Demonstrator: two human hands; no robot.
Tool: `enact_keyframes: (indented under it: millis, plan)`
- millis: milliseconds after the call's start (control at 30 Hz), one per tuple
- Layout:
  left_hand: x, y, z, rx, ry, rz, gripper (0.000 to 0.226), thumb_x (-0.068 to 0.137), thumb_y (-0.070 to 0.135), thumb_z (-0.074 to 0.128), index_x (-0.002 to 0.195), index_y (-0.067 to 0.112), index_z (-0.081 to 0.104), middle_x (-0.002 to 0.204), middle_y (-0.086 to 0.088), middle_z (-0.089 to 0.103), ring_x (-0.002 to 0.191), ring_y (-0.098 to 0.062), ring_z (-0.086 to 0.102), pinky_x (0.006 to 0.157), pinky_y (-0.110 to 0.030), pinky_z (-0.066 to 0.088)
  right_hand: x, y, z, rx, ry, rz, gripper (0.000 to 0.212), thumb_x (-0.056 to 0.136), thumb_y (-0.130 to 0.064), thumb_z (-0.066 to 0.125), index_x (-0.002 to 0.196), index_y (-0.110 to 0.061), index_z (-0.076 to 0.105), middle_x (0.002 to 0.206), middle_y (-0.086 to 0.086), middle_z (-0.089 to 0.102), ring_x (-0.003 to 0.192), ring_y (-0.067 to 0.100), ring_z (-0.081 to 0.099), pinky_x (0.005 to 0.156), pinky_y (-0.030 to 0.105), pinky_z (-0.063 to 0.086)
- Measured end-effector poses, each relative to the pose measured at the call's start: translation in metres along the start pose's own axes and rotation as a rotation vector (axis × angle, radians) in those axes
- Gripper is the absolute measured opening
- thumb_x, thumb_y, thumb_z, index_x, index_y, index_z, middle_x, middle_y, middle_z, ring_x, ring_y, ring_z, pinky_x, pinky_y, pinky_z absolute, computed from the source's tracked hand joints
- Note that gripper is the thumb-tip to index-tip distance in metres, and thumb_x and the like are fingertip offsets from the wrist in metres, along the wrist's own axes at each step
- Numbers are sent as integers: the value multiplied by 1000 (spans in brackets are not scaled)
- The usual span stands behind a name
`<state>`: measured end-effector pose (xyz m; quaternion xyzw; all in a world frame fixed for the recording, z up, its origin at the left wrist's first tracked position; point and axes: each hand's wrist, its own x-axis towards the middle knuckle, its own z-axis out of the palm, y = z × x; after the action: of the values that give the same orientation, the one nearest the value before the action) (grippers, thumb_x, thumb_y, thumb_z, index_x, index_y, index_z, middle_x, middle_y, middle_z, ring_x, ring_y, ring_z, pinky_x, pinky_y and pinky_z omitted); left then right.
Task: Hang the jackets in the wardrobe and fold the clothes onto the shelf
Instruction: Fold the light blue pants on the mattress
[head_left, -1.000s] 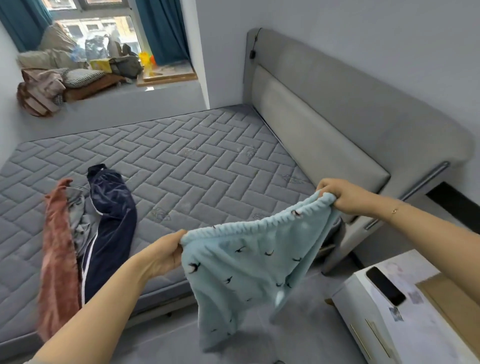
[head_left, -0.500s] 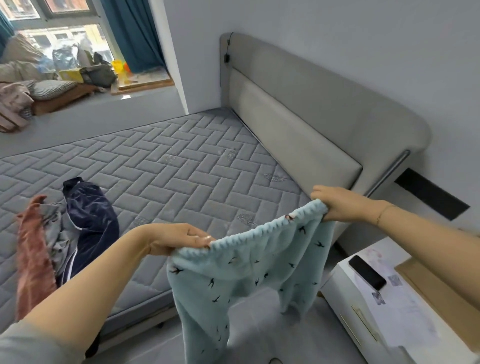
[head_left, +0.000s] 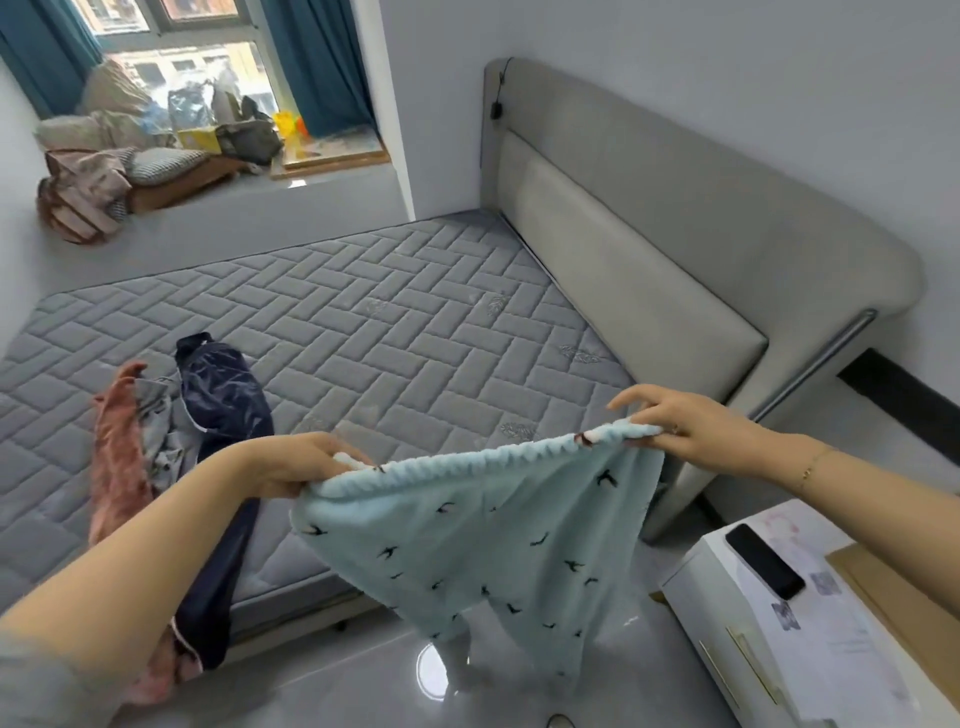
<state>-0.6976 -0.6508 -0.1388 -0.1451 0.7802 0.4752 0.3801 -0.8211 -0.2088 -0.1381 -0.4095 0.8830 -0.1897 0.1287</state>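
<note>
Light blue fleece trousers (head_left: 467, 535) with small dark bird prints hang in the air over the bed's near edge, stretched by the elastic waistband. My left hand (head_left: 291, 465) grips the waistband's left end. My right hand (head_left: 680, 423) pinches the right end between thumb and fingers, with two fingers lifted. The legs droop toward the floor. On the grey quilted mattress (head_left: 395, 332) at the left lie navy trousers (head_left: 223, 410), a pink garment (head_left: 117, 452) and a grey garment (head_left: 161, 421) in a heap, partly hanging over the edge.
A grey padded headboard (head_left: 649, 244) runs along the right wall. A white bedside cabinet (head_left: 769, 644) at the lower right carries a black phone (head_left: 763, 561) and cardboard. The window ledge (head_left: 156, 150) at the back holds pillows, bags and clothes. The floor is glossy grey tile.
The trousers have been lifted and swung up toward the mattress, their legs flaring out. My right hand has loosened from a full grip to a pinch. The view has turned left.
</note>
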Motion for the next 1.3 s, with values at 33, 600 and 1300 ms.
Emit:
enact_keyframes:
  millis: [33,600,1300]
  plan:
    - [0,-3,3,27,22,-18,13,91,6,66,97,9,77,101,-11,73,93,-22,69,88,-37,54,3,6,0,19,-8,-3,18,96,-24,61,107,-20,75,132,-19,49,89,15,64,82,38,50]
    - [-17,-5,-12,-266,786,321,24,105,15,44,83,8,53,78,-6,51,76,-18,50,80,-39,48,52,-13,-10,-325,122,141,44,91,-42,66,62,-12,52,69,9,59,69,28,57,63,41,37]
    - [-42,30,-50,-47,577,457,46,73,-28,31,85,8,58,75,-3,60,63,-11,52,52,-20,38,73,-23,-37,608,550,552,26,85,5,54,103,-14,57,75,9,52,68,22,53,61,36,54]
